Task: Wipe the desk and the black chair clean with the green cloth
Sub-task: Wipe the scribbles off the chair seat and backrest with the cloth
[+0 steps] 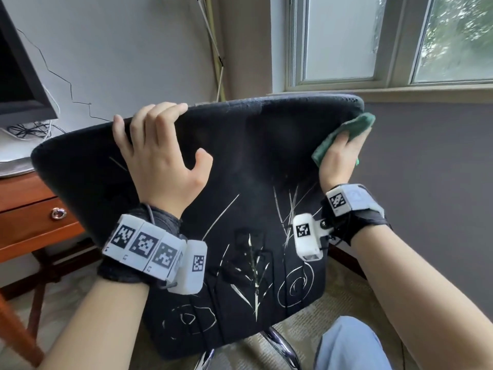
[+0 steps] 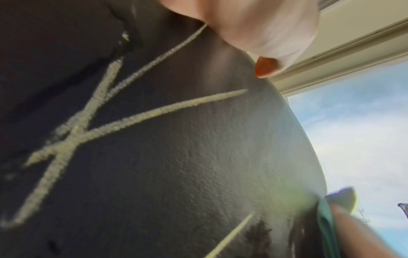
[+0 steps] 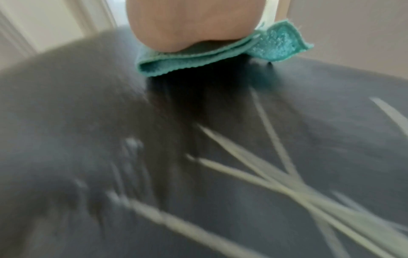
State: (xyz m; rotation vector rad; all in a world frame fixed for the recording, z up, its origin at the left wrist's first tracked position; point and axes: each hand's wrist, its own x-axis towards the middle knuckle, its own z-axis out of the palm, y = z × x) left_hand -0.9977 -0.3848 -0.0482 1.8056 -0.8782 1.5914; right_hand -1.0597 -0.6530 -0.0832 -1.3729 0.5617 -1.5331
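From the head view, the left hand (image 1: 160,158) hooks its fingers over the top edge of the black chair (image 1: 240,161), while the right hand (image 1: 340,156) presses the green cloth (image 1: 354,129) flat against the chair's right edge. The wooden desk (image 1: 24,206) stands at the left. The left wrist view shows pale marks (image 2: 92,129) on the chair. The right wrist view, blurred, shows the folded cloth under the palm.

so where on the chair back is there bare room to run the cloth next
Most open: the black chair back's upper middle, between the left hand gripping the top edge and the right hand pressing the green cloth at the right edge. The lower back below both wrists is also unobstructed. Crowded: both upper corners, under the hands.
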